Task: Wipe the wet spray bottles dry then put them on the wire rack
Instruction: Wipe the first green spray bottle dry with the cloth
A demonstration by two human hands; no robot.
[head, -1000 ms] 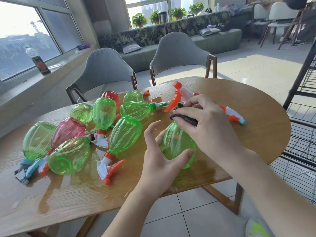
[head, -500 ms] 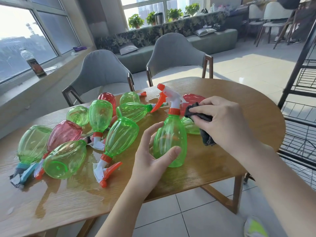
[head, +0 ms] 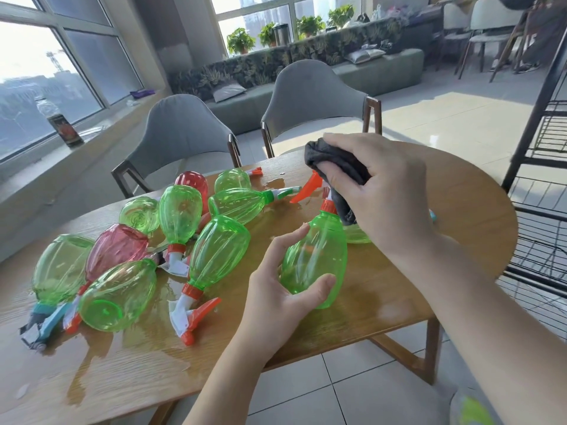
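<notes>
1. The green spray bottle (head: 314,259) stands upright on the wet counter (head: 399,302), just right of the heap of lying bottles (head: 138,256).
2. The left hand (head: 282,289) curls thumb and fingers round its lower body.
3. The right hand (head: 383,191) bunches a dark cloth (head: 337,170) over the bottle's sprayer head.
4. Advice: steady the base, rub round trigger and neck, then wipe downward.
5. The wire rack (head: 540,185) waits right of the bottle.

Sunlit tiled floor (head: 445,118), two grey chairs (head: 184,130).
</notes>
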